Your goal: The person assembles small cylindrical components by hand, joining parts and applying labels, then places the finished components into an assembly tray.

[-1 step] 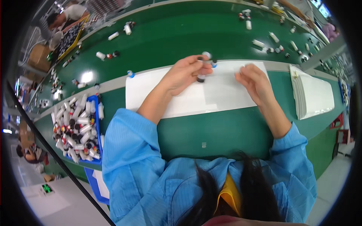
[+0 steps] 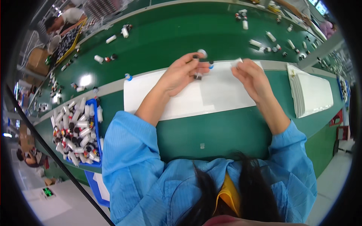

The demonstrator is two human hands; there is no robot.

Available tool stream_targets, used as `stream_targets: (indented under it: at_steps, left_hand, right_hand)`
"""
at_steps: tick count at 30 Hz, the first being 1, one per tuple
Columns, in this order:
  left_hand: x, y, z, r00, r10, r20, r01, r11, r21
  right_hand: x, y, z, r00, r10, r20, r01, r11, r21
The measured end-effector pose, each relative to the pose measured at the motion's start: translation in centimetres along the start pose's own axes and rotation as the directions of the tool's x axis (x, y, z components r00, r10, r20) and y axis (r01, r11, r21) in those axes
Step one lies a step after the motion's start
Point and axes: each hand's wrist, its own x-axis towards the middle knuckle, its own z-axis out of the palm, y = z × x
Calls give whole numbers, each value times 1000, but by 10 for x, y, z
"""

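left hand [image 2: 184, 72] grips two small dark parts [image 2: 197, 77], right hand [image 2: 255, 78] pinches one blurred white piece [image 2: 238, 61]

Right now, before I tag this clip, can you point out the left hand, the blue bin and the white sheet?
Left hand [image 2: 182, 76]: head view, middle of the hand.
Blue bin [image 2: 97, 130]: head view, its right-hand wall.
White sheet [image 2: 138, 91]: head view, bare left part.

From the wearer's head, above the near edge of the green table [image 2: 211, 135], one fisheye view looks steeply down and forward, taking in the left hand [image 2: 184, 71] and right hand [image 2: 252, 77] close by, and reaching beyond the table's far edge.
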Motion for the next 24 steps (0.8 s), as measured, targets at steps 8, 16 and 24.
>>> stream_targets:
  at_steps: [8, 16, 24]
  left_hand:
    - [15, 1, 7, 985, 119, 123, -83, 961, -265]
    - [13, -7, 31, 974, 219, 50, -210, 967, -146]
    - [12, -14, 31, 951, 308, 37, -303, 948, -99]
  right_hand:
    - [38, 23, 44, 1000, -20, 11, 17, 975, 222]
    - [33, 38, 57, 995, -65, 70, 51, 982, 183]
    - [30, 32, 56, 997, -1, 81, -17, 976, 217]
